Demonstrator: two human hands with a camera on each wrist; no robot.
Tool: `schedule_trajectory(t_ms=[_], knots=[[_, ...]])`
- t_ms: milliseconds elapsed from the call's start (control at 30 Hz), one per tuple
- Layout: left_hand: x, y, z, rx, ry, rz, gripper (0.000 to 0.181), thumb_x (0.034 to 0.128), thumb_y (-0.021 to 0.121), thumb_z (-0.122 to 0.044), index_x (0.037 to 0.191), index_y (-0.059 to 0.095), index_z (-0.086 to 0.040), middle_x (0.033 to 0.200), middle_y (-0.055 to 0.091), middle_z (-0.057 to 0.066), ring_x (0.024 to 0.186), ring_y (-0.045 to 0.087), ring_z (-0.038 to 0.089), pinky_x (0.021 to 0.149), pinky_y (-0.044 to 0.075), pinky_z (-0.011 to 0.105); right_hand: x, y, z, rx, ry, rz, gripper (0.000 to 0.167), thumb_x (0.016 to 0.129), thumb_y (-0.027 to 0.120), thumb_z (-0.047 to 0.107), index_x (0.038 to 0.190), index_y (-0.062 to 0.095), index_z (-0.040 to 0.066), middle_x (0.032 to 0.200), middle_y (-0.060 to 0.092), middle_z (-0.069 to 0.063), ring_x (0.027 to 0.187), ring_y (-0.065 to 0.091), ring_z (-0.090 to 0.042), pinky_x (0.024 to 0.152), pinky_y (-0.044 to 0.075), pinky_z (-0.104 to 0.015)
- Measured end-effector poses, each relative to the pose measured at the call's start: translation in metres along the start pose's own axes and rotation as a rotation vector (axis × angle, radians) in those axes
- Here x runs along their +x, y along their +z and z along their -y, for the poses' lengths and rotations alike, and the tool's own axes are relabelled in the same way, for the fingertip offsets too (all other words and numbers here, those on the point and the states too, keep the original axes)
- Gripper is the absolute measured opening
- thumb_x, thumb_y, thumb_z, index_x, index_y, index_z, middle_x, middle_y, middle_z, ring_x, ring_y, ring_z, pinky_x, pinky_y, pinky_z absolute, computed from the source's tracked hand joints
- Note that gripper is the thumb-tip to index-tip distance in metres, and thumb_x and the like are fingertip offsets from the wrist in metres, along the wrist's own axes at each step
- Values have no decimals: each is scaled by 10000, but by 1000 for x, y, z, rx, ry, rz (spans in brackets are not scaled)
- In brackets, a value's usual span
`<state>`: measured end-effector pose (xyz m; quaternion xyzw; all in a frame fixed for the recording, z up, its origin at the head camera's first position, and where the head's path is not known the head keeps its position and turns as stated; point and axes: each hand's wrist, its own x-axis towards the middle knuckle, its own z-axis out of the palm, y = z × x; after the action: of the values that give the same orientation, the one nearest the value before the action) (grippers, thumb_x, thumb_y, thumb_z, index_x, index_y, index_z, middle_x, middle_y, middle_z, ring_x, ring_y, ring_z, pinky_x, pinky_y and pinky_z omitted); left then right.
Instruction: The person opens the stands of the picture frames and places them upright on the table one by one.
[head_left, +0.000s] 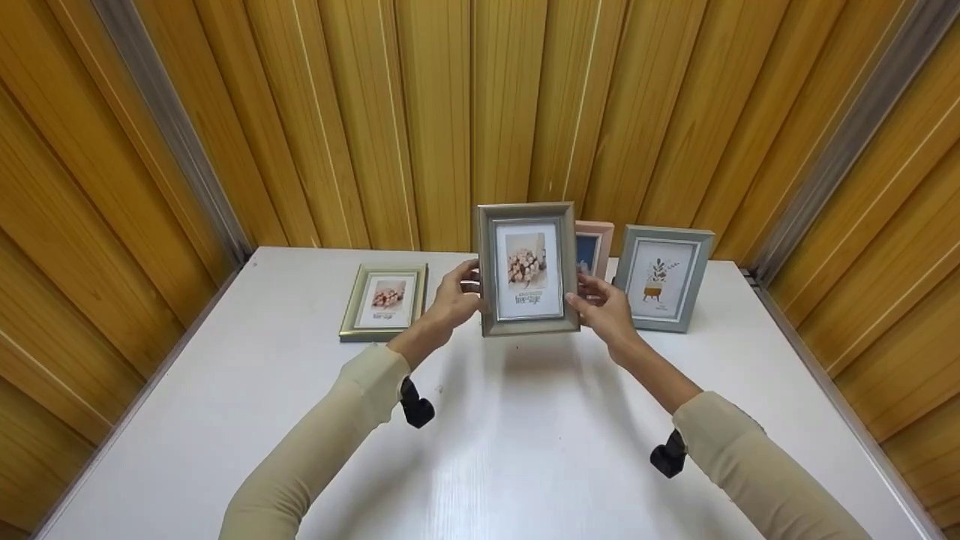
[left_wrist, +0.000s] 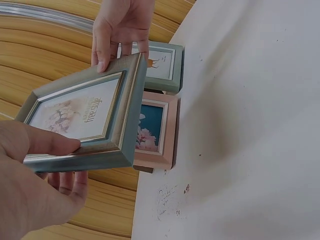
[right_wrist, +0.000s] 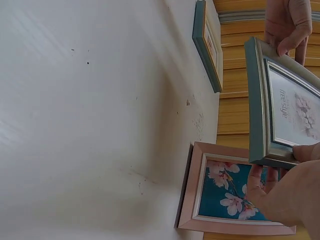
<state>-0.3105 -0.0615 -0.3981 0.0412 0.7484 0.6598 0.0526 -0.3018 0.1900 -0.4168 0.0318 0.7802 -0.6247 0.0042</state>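
Observation:
A grey-brown picture frame (head_left: pixel 529 324) with a flower print is held up above the white table, between both hands. My left hand (head_left: pixel 456 300) grips its left side, thumb on the front and fingers behind, as the left wrist view shows. On the opposite side my right hand (head_left: pixel 606 311) pinches it the same way, thumb (right_wrist: pixel 306 151) on the front border. Partly hidden behind the held frame and the right hand stands a pink picture frame (right_wrist: pixel 187 210) with blossoms on blue. A grey-green picture frame (head_left: pixel 699 277) with a plant print stands upright to the right.
At the left of the white table (head_left: pixel 495 465) lies a gold-edged picture frame (head_left: pixel 352 311) with a similar flower print. Yellow wood-look panels (head_left: pixel 435 127) rise behind the table and on both sides.

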Motion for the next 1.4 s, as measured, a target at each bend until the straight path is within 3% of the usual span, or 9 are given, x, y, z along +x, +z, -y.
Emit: schedule_trajectory(t_ms=[300, 467, 567, 800, 1167, 1400], knots=[[-4, 8, -1, -16, 19, 31, 812, 749, 650, 189, 1495, 484, -86, 1278, 559, 140, 1125, 573, 232, 902, 531, 334, 0, -8, -8, -45, -8, 5, 525, 1041, 571, 128, 1534, 413, 42, 1471, 495, -182, 1220, 538, -209, 956, 578, -290], [-11, 13, -4, -4, 40, 57, 786, 759, 707, 156, 1474, 491, -87, 1279, 554, 124, 1152, 563, 237, 952, 530, 374, 1, -10, -11, -34, 15, 5, 515, 1058, 525, 109, 1547, 385, 31, 1490, 468, -192, 1252, 518, -227, 986, 567, -313], [-17, 17, -8, -10, 47, 63, 784, 751, 727, 153, 1461, 492, -86, 1266, 552, 119, 1135, 560, 232, 978, 531, 397, 1, -9, -10, 33, 58, 10, 520, 1062, 501, 87, 1560, 362, 26, 1512, 440, -198, 1269, 495, -230, 1059, 530, -397], [-29, 26, -14, -33, 82, 67, 779, 723, 757, 127, 1429, 520, -102, 1246, 563, 103, 1105, 560, 216, 938, 530, 381, -1, -3, -8, 246, 193, 59, 552, 1083, 423, 76, 1608, 252, 46, 1620, 287, -189, 1410, 356, -289, 1209, 307, -616], [-45, 44, -20, -56, 164, 88, 776, 734, 807, 24, 1424, 482, -123, 1236, 548, 79, 1091, 535, 193, 973, 498, 331, -2, 6, -14, 372, 241, 152, 552, 1090, 367, 66, 1620, 212, 47, 1659, 254, -177, 1528, 262, -340, 1231, 187, -672], [-53, 52, -19, -47, 237, 113, 777, 761, 829, -61, 1431, 440, -129, 1290, 546, 94, 1149, 519, 200, 1024, 493, 402, -4, 14, -16, 357, 237, 200, 491, 1084, 352, 57, 1574, 327, 37, 1586, 364, -198, 1440, 361, -332, 1215, 236, -674]])
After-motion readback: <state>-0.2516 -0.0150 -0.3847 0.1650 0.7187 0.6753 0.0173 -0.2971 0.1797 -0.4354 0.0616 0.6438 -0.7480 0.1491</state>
